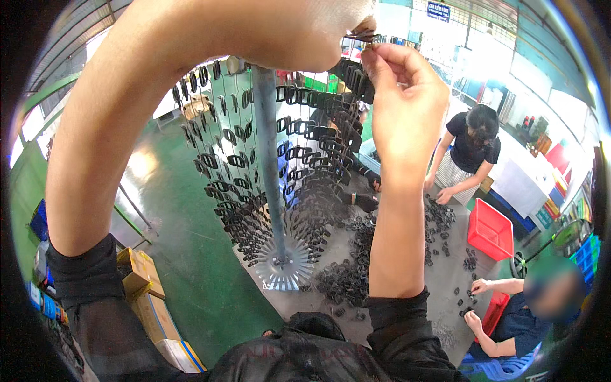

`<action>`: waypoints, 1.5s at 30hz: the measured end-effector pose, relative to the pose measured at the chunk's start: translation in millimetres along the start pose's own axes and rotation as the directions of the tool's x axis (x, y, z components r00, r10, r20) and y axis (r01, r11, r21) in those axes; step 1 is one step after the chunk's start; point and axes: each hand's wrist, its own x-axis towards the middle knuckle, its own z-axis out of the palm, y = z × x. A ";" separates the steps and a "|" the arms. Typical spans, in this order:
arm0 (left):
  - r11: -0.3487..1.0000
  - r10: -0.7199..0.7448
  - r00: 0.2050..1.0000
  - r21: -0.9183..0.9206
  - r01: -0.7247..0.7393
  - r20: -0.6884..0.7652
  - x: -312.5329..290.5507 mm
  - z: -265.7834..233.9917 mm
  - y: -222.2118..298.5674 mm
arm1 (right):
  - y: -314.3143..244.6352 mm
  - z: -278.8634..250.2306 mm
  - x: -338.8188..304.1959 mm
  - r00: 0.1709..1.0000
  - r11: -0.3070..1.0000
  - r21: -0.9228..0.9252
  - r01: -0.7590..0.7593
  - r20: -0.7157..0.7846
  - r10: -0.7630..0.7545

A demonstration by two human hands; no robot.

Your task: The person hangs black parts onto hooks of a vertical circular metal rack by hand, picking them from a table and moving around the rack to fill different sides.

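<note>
Hands (410, 89), two, close together at apparently one dark piece (361, 37).

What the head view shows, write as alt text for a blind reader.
A person's raised left hand and right hand are close together near a metal pole ringed with hanging strands of black frames. Below, co-workers are at a table strewn with loose black pieces.

Looks like a factory workshop, with co-workers (470, 148) around a table (439, 283) heaped with black parts (347, 281), red crate (490, 229) at its right edge.
</note>
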 end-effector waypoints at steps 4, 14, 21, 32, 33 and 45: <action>1.000 0.029 0.996 0.004 -0.029 0.086 1.0 -3.1 -4.0 | -3.5 -6.7 5.3 0.979 0.951 0.257 -0.170 0.153 0.134; 0.991 0.124 0.992 -0.050 -0.125 -0.024 -2.7 5.1 -19.2 | 55.3 -80.2 26.6 0.909 0.829 0.421 -0.368 0.352 0.225; 0.936 0.296 0.933 -0.133 -0.327 -0.205 -20.6 15.4 -49.3 | 59.4 -102.6 41.1 0.987 0.819 -0.572 -0.047 0.098 0.125; 0.989 0.041 0.995 -0.146 -0.027 0.094 -9.5 -15.1 -5.2 | -5.4 -6.3 -1.2 0.998 0.998 -0.001 0.067 0.001 -0.067; 0.991 -0.001 0.992 -0.131 0.018 0.125 -11.2 -18.7 -1.7 | -7.4 -3.2 -3.0 0.998 0.998 -0.013 0.057 -0.001 -0.057; 0.999 -0.045 0.994 0.012 0.046 -0.104 -11.1 5.2 4.6 | 0.4 -2.6 2.6 0.999 0.979 0.203 -0.007 -0.044 0.016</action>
